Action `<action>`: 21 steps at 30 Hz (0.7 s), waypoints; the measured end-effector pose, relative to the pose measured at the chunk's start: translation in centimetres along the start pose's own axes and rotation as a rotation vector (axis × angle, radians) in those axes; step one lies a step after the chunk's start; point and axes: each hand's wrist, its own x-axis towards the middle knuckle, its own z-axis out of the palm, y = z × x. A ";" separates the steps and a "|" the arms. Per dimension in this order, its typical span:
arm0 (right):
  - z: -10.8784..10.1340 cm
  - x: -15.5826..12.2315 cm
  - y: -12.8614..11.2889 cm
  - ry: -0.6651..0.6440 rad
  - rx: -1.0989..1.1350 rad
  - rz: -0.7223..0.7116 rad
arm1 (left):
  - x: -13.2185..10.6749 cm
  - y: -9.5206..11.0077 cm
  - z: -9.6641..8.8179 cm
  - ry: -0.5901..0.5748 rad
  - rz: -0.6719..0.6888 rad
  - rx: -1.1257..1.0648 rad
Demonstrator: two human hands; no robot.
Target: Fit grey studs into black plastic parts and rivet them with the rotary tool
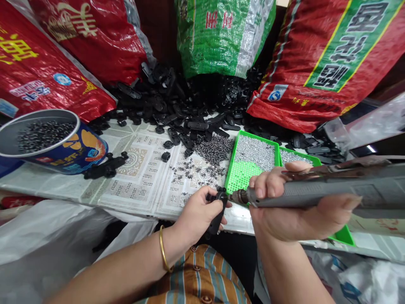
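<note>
My left hand (pixel 199 211) is closed around a small black plastic part (pixel 218 211), held upright at the table's near edge. My right hand (pixel 284 207) grips a grey electric screwdriver (pixel 316 192) lying almost level, its tip pressed against the top of the black part. Just behind the hands stands a green tray (pixel 237 169) that holds many small silver screws.
A heap of black plastic parts (pixel 190 105) lies at the back of the table, with loose screws (pixel 215 147) beside it. A blue tin (pixel 50 139) of small dark pieces lies at the left. Red sacks (pixel 316 63) and a green sack (pixel 221 33) stand behind. White bags hang below the table edge.
</note>
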 end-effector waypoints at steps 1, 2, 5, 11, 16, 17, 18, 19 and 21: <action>0.0 0.0 0.1 0.005 0.001 -0.005 | 0.0 0.0 0.0 -0.001 0.000 0.002; -0.1 0.0 0.1 0.010 -0.001 -0.007 | 0.0 0.0 0.0 -0.002 0.000 0.007; -0.3 -0.1 0.3 -0.007 0.001 -0.007 | -0.1 -0.1 0.1 0.001 0.006 0.035; -0.4 -0.3 0.0 -0.174 0.012 -0.055 | -0.1 0.1 0.4 0.006 0.025 0.098; -0.2 -1.0 -0.1 -0.200 0.025 -0.062 | -0.1 0.0 0.2 -0.022 0.058 0.146; -0.2 -1.1 -0.1 -0.210 0.020 -0.060 | -0.1 -0.1 0.2 -0.020 0.062 0.145; -0.3 -1.2 0.0 -0.219 0.013 -0.062 | -0.1 -0.1 0.2 -0.017 0.066 0.143; -0.5 -1.3 0.2 -0.225 0.007 -0.070 | -0.1 -0.2 0.2 -0.015 0.069 0.143; -0.7 -1.4 0.4 -0.226 -0.006 -0.098 | 0.0 -0.1 0.2 -0.014 0.063 0.145</action>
